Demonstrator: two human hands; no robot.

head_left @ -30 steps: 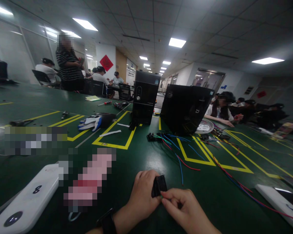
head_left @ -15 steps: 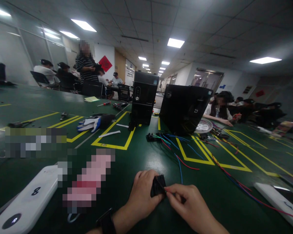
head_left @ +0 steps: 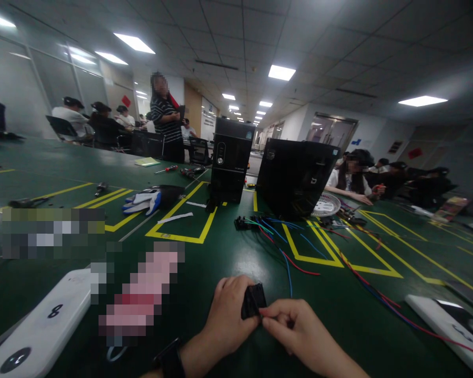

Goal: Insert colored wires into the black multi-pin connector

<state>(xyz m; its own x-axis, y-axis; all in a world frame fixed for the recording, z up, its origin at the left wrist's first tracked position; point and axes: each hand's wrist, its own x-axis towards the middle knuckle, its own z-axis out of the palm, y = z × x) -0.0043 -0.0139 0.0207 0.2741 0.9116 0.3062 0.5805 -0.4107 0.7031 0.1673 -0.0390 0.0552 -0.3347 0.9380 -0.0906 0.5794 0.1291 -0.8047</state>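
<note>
- Right hand [head_left: 294,323]: pinched together at edge of black block [head_left: 256,299]; anything held is too small to tell.
- Left hand [head_left: 232,307]: clamped on block, over green table [head_left: 228,257].
- Block: probably light, stiff; best gripped by sides.

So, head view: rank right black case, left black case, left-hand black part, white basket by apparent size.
1. Right black case
2. Left black case
3. Black part in the left hand and white basket: too close to rank; both are partly hidden, and the part is nearer the camera.
</note>
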